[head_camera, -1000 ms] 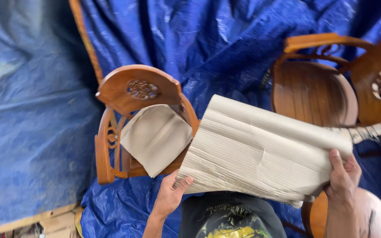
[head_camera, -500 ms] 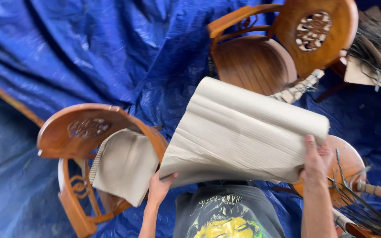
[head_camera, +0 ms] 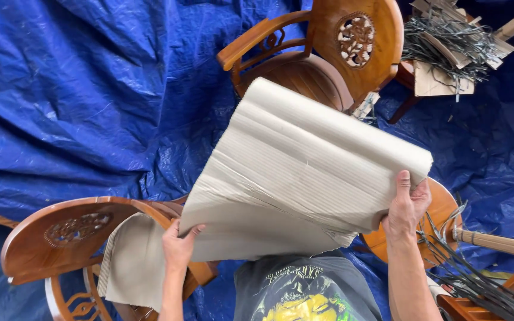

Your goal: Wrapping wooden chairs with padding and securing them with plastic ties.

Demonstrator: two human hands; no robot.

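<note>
Head view, left to right. A wooden chair [head_camera: 60, 238] is standing at lower left on the blue tarpaulin [head_camera: 60, 101], with a smaller piece of cardboard [head_camera: 131, 261] draped over its frame. The left hand [head_camera: 178, 246] is pinching the lower left corner of a large sheet of corrugated cardboard [head_camera: 304, 166], fingers closed on the edge. The sheet is curling in mid-air in front of the person's chest, its rolled upper edge lying near a second chair [head_camera: 322, 53] behind it. The right hand [head_camera: 407, 205] is clamping the sheet's right edge, thumb on top. Below that hand a round wooden seat [head_camera: 441, 208] and a bundle of dark straps [head_camera: 477, 279] are lying; more straps [head_camera: 447, 32] are piled at upper right. Risks, as judged: the sheet is bowing and could crease or tear at the frayed lower edge; held by edges only, it could slip; its far edge could catch on the second chair, and loose straps could snag underfoot.
</note>
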